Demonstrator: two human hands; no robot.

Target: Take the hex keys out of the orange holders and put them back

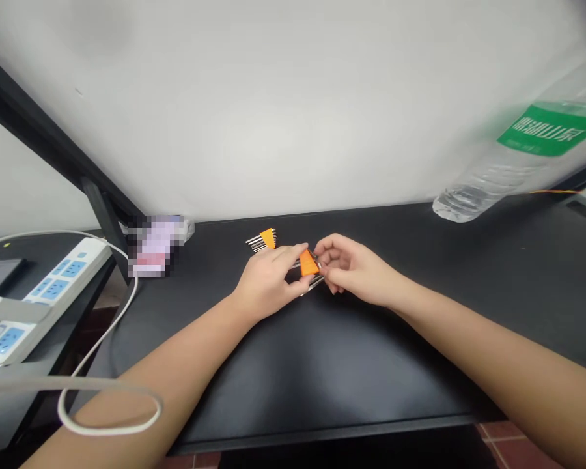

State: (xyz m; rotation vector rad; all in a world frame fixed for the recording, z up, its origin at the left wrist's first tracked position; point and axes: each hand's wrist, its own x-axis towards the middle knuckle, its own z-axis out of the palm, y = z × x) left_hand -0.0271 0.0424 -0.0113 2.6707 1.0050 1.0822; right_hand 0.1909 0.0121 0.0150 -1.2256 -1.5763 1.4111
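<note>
An orange hex key holder (309,263) with metal hex keys in it lies between my hands, low over the black table. My left hand (273,281) is closed on it, thumb on the near side and fingers over the far side. My right hand (348,266) is pinched at the holder's right end, on a hex key (314,284) that slants along its near side. The fingertips partly hide where that key sits. Just beyond my left hand lies a second orange holder (268,238) with a fan of several hex keys, its near part covered by my fingers.
A large clear bottle (512,156) with a green label stands at the back right. On the left are a white power strip (53,286), a looping white cable (110,312) and a blurred-out pinkish object (153,244). A white wall (293,117) rises behind the black table (322,371).
</note>
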